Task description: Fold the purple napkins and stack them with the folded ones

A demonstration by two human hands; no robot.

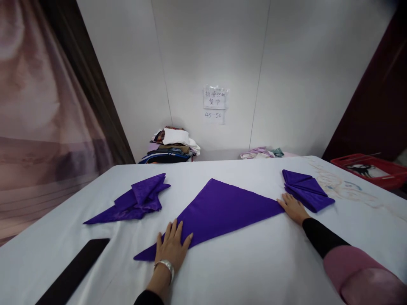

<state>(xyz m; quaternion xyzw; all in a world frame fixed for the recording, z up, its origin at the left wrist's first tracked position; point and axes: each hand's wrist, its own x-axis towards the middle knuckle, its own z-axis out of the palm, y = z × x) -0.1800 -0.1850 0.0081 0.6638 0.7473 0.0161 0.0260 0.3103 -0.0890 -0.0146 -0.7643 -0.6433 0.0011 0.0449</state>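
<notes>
A purple cloth napkin (pixel 222 207), folded into a large triangle, lies flat on the white-covered table (pixel 241 271). My left hand (pixel 171 243) rests palm down on its left part, fingers spread; the left tip of the cloth pokes out beyond it. At the far right corner of the triangle, my right hand (pixel 294 208) lies flat with its fingertips on the cloth. Just behind that hand is a pleated purple napkin (pixel 307 188). Off to the left sits another purple napkin (pixel 136 201), folded into a pointed, layered shape.
A dark flat strip (pixel 76 271) lies at the front left. Beyond the table's back edge are a stack of folded clothes (pixel 173 146) and some light cloths (pixel 259 153). A red basket (pixel 381 180) stands at the right. Paper signs (pixel 215 103) hang on the wall.
</notes>
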